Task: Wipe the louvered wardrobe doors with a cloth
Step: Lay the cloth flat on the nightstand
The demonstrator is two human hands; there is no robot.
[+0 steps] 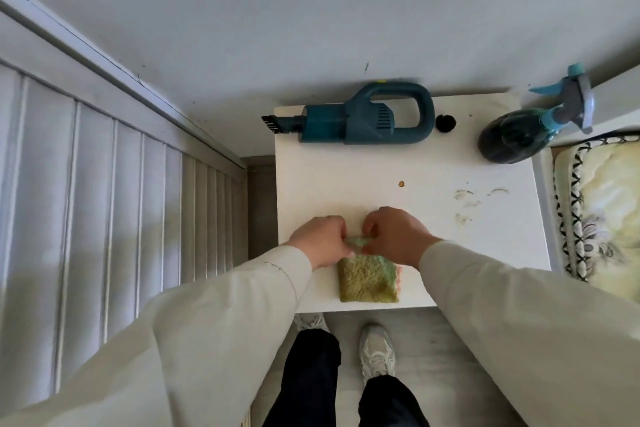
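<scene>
A folded green cloth (367,281) lies near the front edge of a small white table (346,180). My left hand (320,239) and my right hand (394,234) both pinch the cloth's far edge, fingers curled over it, close together. The white louvered wardrobe doors (104,191) fill the left side of the view, apart from both hands.
A teal handheld vacuum (356,116) lies along the table's back edge against the wall. A dark spray bottle (519,135) with a blue trigger stands at the back right corner. A patterned cushion (599,208) sits to the right. My feet stand just before the table.
</scene>
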